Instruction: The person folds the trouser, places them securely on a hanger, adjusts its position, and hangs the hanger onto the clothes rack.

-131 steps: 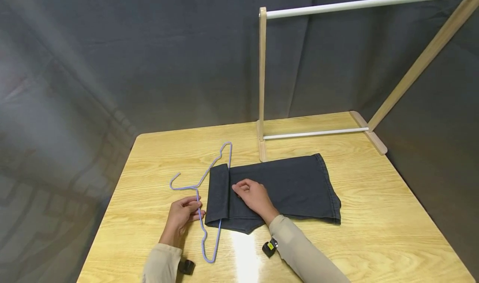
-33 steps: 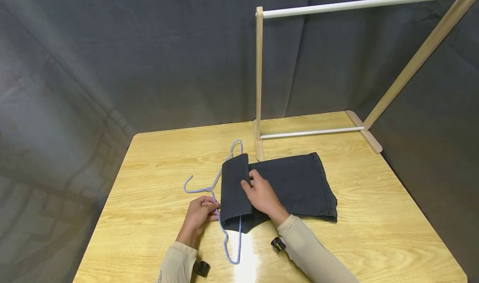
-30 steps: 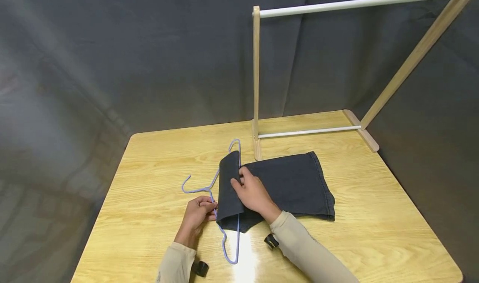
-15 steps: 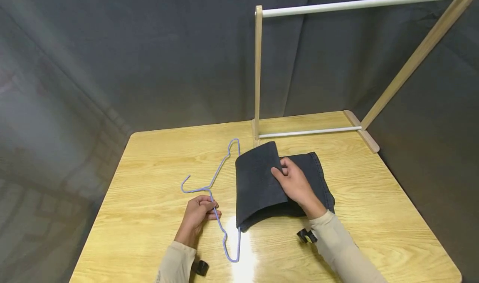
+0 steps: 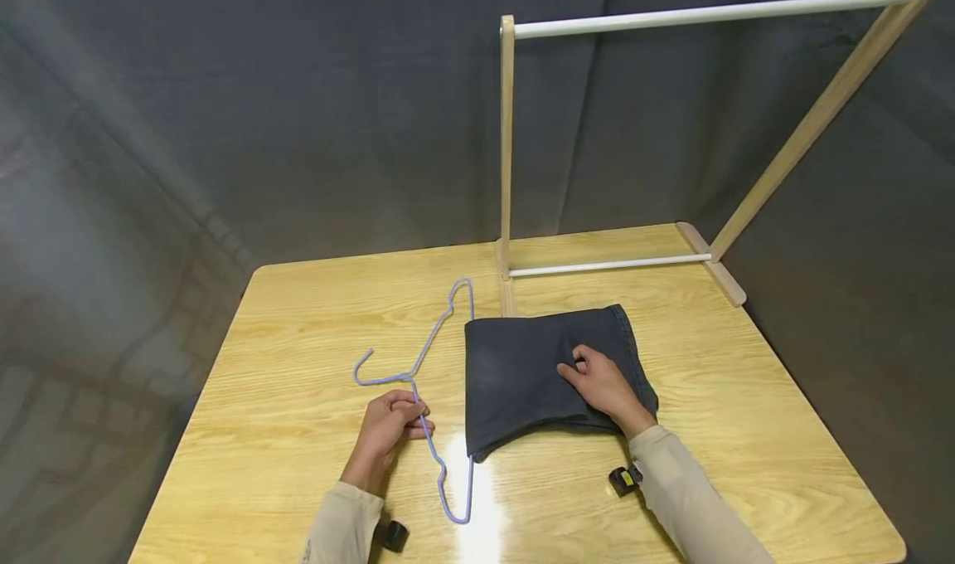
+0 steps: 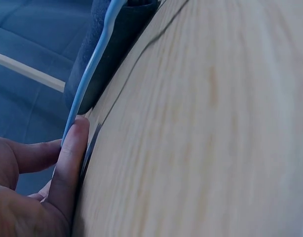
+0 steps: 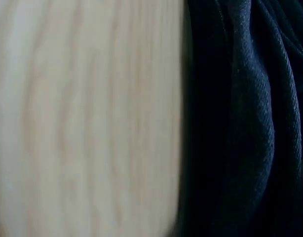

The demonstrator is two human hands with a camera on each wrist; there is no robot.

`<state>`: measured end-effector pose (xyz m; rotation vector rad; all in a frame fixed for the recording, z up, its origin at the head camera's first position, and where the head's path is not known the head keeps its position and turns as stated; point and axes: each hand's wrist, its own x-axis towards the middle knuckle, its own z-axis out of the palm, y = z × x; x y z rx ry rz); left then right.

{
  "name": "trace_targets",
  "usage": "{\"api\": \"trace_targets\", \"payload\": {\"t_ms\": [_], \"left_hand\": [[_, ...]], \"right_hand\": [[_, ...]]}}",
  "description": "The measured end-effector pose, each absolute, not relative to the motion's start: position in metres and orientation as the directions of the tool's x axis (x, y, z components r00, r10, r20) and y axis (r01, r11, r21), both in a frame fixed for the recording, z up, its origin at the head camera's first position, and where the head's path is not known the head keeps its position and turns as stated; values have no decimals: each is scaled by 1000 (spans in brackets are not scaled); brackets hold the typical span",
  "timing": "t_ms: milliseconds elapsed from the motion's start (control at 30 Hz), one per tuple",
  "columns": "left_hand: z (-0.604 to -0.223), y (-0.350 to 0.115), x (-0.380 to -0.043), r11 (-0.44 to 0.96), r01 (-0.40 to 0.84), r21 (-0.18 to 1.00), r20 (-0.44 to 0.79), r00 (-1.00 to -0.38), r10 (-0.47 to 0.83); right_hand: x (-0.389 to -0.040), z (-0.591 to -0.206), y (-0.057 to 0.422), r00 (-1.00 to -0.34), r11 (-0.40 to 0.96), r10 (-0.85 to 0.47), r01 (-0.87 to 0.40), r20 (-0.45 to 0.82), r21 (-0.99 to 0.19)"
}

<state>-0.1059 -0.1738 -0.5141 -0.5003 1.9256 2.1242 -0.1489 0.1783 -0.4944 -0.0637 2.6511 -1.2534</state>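
My left hand pinches the lower arm of a light purple wire hanger, which lies on its side with its hook pointing left. In the left wrist view, thumb and finger meet on the hanger's wire. Dark folded pants lie over the hanger's straight bar, whose two ends show beyond the cloth. My right hand pinches the free edge of the pants' upper layer, near the stitched right end. Dark twill folds fill the right side of the right wrist view; that hand is almost out of it.
A wooden rack with a white top rod and a white lower rod stands at the back right of the wooden table. Its left foot comes close to the pants. Dark grey curtains hang behind.
My right hand has carried the pants' short flap rightward, widening it and laying it down over the lower layer. The fold now lies along the hanger's bar. My left hand keeps its pinch.
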Motion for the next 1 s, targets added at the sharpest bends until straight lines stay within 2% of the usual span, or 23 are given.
{"api": "trace_targets", "payload": {"t_ms": [333, 567, 833, 1000], "left_hand": [[-512, -165, -113, -121, -385, 915, -385, -923, 19], [-510, -140, -115, -173, -380, 909, -365, -924, 111], [-511, -130, -109, -178, -386, 905, -377, -923, 84], [-515, -129, -105, -174, -394, 903, -385, -919, 81]], "right_hand": [[-150, -497, 180, -979, 635, -109, 63, -170, -770], [-153, -496, 179, -981, 627, -106, 61, -162, -777], [-150, -496, 176, -979, 621, -97, 81, -179, -779], [-146, -495, 171, -983, 583, -37, 124, -179, -803]]}}
